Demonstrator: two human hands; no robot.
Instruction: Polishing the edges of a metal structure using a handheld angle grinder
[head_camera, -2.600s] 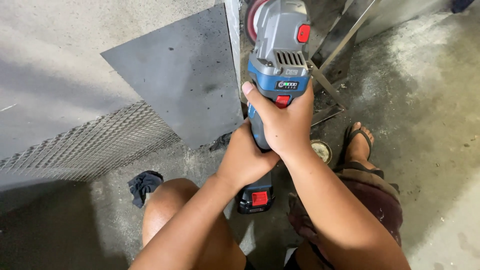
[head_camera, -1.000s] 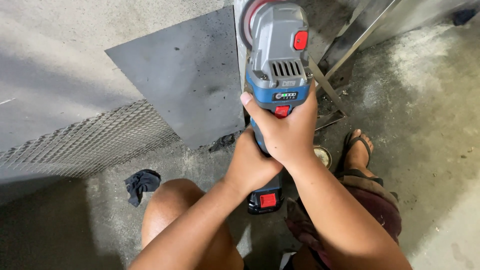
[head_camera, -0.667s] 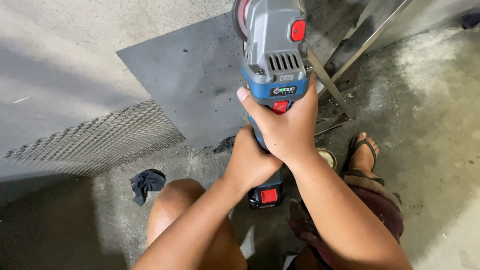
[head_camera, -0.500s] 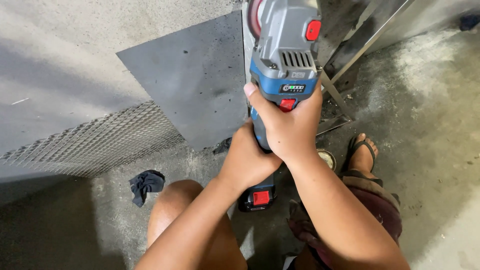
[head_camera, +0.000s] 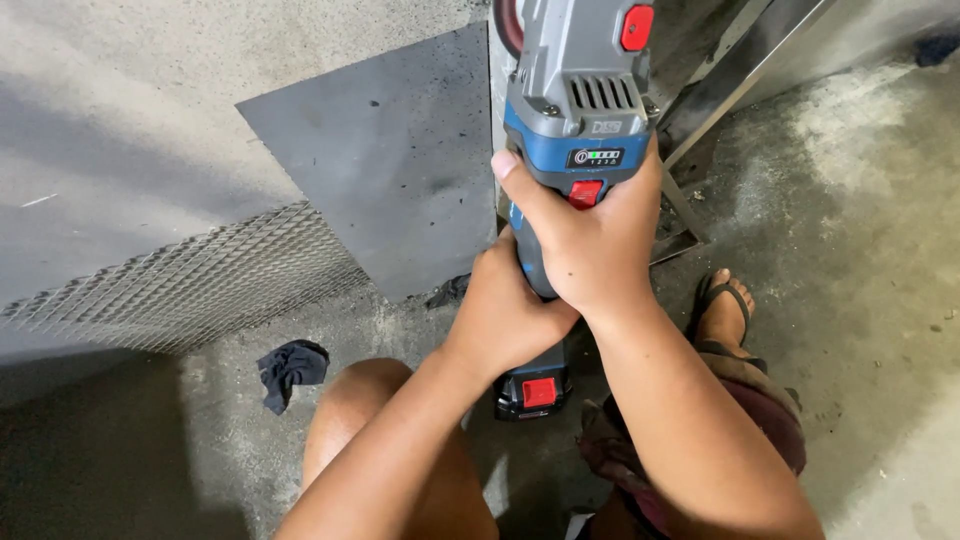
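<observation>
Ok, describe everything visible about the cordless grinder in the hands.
The grey-and-blue cordless angle grinder looks plastic-bodied, with vent slots, red buttons on top and a small lit indicator panel. It points away from the person, its head with a reddish disc cut off by the frame's top edge. The right hand wraps its body; the left hand grips lower, above the red-latched battery.

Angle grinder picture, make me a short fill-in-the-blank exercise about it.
1. Both hands grip the grey and ____ angle grinder.
2. The dark rag lies on the floor below the sheet of metal ____.
3. The foot beside the right hand wears a ____.

Missing words: blue; mesh; sandal
</observation>
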